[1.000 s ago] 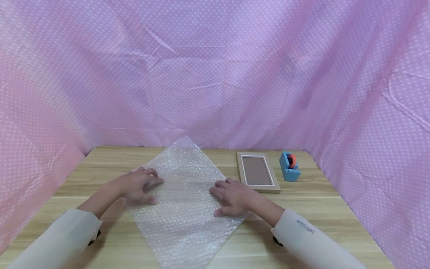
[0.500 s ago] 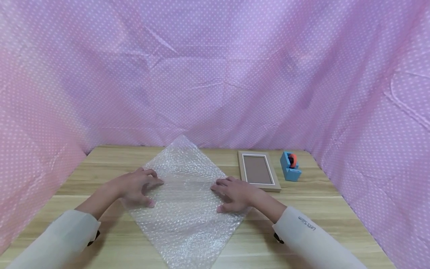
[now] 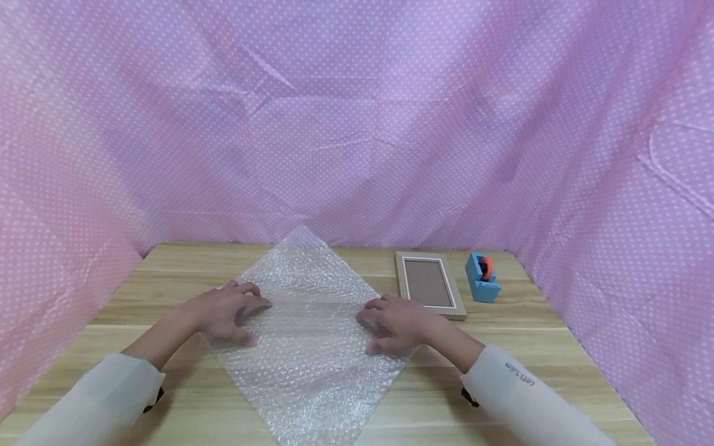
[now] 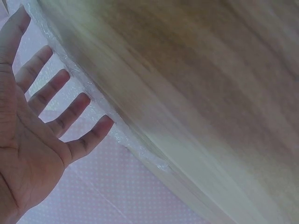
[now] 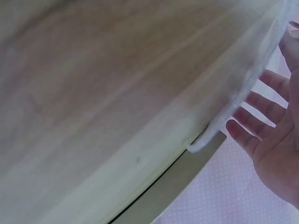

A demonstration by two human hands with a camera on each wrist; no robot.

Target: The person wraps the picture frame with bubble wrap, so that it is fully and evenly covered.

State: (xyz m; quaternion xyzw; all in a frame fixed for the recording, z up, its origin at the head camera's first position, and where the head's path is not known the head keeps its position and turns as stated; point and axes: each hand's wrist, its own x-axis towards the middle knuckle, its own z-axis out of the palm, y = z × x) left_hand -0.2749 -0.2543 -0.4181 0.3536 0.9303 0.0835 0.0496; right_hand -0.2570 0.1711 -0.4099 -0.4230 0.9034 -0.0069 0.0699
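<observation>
The left hand (image 3: 229, 314) and the right hand (image 3: 398, 325) rest, fingers spread and grasping nothing, on opposite side corners of a sheet of bubble wrap (image 3: 312, 334), which lies spread diamond-wise on the wooden table (image 3: 535, 359); just beyond the right hand lies a picture frame (image 3: 428, 283), with a blue tape dispenser (image 3: 484, 292) near its right side

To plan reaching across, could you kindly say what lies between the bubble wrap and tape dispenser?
The head view shows the picture frame with bare tabletop beside it and, nearer, the right grip.
</observation>
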